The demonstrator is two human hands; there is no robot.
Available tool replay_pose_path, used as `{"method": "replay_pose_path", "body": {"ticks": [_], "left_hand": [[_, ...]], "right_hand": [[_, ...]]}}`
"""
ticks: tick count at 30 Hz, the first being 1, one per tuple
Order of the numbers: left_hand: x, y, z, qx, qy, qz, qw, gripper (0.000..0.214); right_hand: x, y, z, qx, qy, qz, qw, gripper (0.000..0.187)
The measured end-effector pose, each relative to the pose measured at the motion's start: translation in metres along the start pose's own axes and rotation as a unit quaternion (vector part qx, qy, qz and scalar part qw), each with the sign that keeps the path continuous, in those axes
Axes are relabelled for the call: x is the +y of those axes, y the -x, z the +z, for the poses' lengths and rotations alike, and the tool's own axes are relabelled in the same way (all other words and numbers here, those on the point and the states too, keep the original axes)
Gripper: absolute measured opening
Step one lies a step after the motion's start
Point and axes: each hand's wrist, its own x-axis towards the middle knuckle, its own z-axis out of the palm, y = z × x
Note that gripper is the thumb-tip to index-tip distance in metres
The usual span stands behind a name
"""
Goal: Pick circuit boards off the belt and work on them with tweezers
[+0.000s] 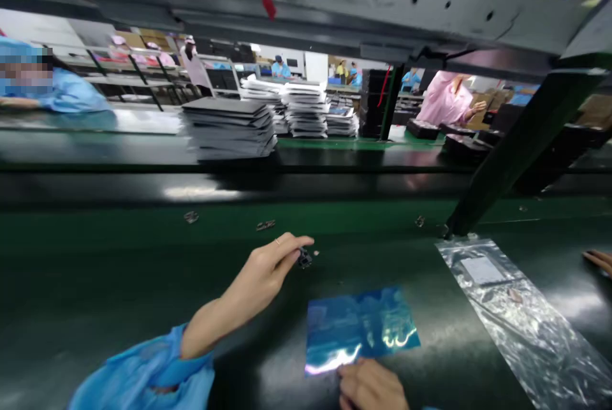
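Observation:
My left hand (268, 266) reaches out over the green work surface. Its thumb and fingers pinch a small dark electronic part (305, 258), too small to make out in detail. Just right of that part lies a tiny pale piece (316, 253). Nearer to me is a shiny blue film sheet (361, 324) that reflects the lights. At its near edge my right hand (373, 386) has its fingers curled against the film, and the fingertips are partly hidden.
A clear zip bag (521, 314) with a white label lies at the right, by a green post (516, 142). Small parts (266, 226) lie along the far strip. Behind stand stacks of sheets (229, 129). Another person's hand (600, 262) shows at the right edge; co-workers sit beyond.

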Motion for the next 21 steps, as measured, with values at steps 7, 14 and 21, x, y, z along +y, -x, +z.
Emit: {"method": "replay_pose_path", "body": {"ticks": [7,14,21], "left_hand": [[0.067,0.054,-0.059,-0.198,-0.061,0.120,0.971,0.022],[0.072,0.073,0.007,-0.435,-0.093,0.246,0.861,0.015],[0.045,0.076,0.031,-0.342,-0.088,0.201,0.914,0.013]], "right_hand": [[-0.035,0.007,0.025,0.013,-0.190,0.213,0.958,0.015],[-0.020,0.010,0.021,0.014,-0.230,0.430,0.873,0.009],[-0.016,0.008,0.012,0.003,-0.214,0.510,0.833,0.009]]}}
